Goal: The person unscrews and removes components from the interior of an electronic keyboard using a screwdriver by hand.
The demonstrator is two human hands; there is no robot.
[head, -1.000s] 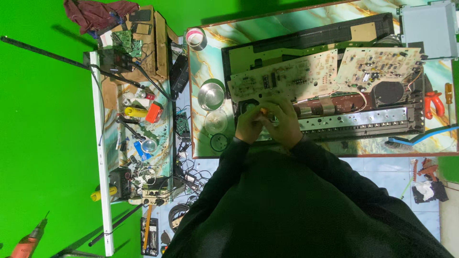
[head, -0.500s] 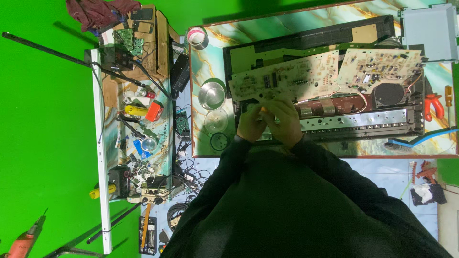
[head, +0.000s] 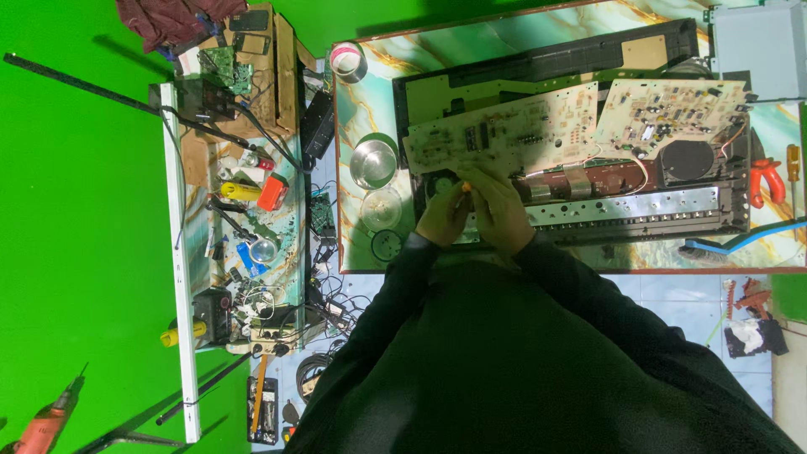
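An opened electronic keyboard lies on a marble-patterned table, with two beige circuit boards folded out over it. My left hand and my right hand are pressed together at the keyboard's left end, just below the long board. A small orange thing, perhaps a tool handle, shows between the fingers. I cannot tell which hand grips it. Black sleeves cover both arms.
A steel bowl, a clear lid and a tape roll sit left of the keyboard. A cluttered side bench holds tools and wires. Red pliers, a screwdriver and a blue brush lie at the right.
Both hands stay together at the keyboard's left end; their fingers have shifted only slightly. Nothing else has moved.
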